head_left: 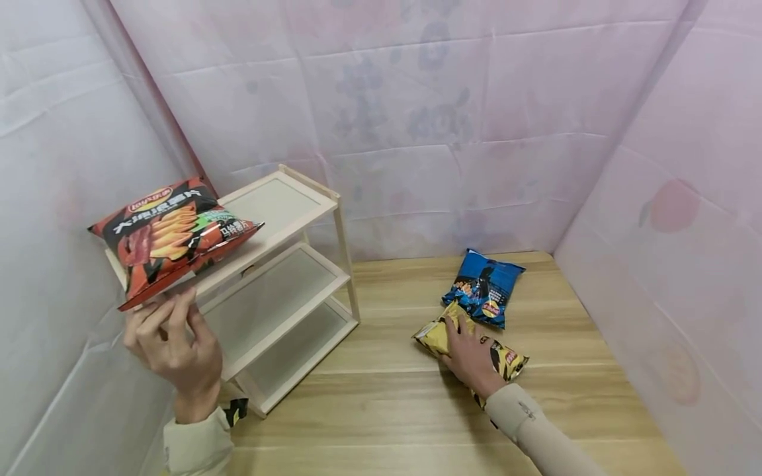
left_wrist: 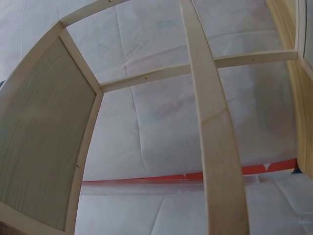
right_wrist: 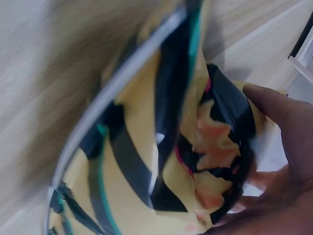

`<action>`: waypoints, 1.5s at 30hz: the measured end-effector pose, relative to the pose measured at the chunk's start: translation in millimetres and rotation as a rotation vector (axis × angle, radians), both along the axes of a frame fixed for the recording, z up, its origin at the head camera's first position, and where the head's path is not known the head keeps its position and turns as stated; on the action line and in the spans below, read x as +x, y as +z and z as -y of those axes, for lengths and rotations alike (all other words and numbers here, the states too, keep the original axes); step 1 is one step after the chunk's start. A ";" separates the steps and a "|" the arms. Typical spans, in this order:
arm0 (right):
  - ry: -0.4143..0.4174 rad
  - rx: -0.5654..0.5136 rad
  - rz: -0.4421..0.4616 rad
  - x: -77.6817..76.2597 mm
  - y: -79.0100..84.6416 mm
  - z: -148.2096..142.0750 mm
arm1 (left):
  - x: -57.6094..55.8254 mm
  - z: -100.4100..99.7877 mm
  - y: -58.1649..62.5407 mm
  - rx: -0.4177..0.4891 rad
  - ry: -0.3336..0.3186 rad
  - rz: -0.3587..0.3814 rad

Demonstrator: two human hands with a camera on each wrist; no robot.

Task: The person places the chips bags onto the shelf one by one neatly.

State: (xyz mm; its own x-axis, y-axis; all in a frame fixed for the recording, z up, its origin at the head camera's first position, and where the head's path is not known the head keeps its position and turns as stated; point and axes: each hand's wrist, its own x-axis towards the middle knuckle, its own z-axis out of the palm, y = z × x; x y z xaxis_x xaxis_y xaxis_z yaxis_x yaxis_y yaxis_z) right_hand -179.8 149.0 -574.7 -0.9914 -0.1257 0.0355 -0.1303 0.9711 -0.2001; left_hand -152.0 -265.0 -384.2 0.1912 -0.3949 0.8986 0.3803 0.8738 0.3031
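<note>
A red and black bag of potato chips [head_left: 172,231] lies on the top tier of the wooden rack, with one end over its left side. My left hand [head_left: 172,340] is at the rack's front edge, its loosely bent fingertips right at the bag's lower seam; the left wrist view shows neither hand nor bag. On the table, my right hand [head_left: 470,354] grips a yellow and black bag of chips [right_wrist: 137,166] across its middle, thumb on one side and fingers on the other. A blue bag of chips [head_left: 485,287] lies just behind it.
The light wooden rack [head_left: 294,337] has three tiers and stands at the left of the wood-grain table [head_left: 381,396]. Its frame [left_wrist: 215,122] fills much of the left wrist view. Pale fabric walls [head_left: 417,132] enclose the table at the back and sides.
</note>
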 end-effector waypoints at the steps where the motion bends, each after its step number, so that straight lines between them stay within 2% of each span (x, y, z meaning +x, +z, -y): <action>1: 0.008 -0.008 -0.022 0.2 1.0 -1.3 | -0.2 -0.4 0.2 0.001 -0.003 -0.004; 7: 0.091 -0.029 -0.117 -0.4 11.8 -6.3 | -0.9 -3.2 3.7 0.002 -0.015 -0.022; 15: 0.326 -0.006 -0.129 -3.9 26.9 -8.5 | -0.1 -2.8 2.7 0.005 -0.010 -0.021; 19: 0.384 0.004 -0.138 -0.4 22.0 -8.9 | 0.8 -1.3 -0.3 -0.006 -0.009 -0.011; 26: 0.491 0.055 -0.166 8.5 3.2 -7.0 | 1.1 -1.1 0.2 -0.007 -0.015 -0.014; 29: 0.506 0.079 -0.205 9.0 -0.4 -5.5 | 1.3 -1.3 1.5 -0.003 -0.012 -0.010; 32: 0.502 0.077 -0.187 8.4 2.2 -5.8 | 0.3 -2.1 2.3 0.003 -0.013 -0.015; 34: 0.482 0.036 -0.124 7.9 9.4 -6.0 | 0.2 -2.0 2.1 0.003 -0.013 -0.023; 36: 0.406 -0.034 -0.033 8.4 20.6 -5.2 | 0.1 -2.1 1.6 -0.001 -0.017 -0.029; 40: 0.116 -0.171 0.160 8.6 47.6 2.0 | 0.8 -2.0 0.5 -0.008 -0.020 -0.029; 43: -0.075 -0.162 0.283 7.5 58.3 12.2 | 1.1 -1.6 1.2 -0.008 -0.022 -0.024; 45: -0.141 -0.118 0.339 7.1 57.9 19.2 | 0.8 -1.4 2.2 -0.006 -0.024 -0.023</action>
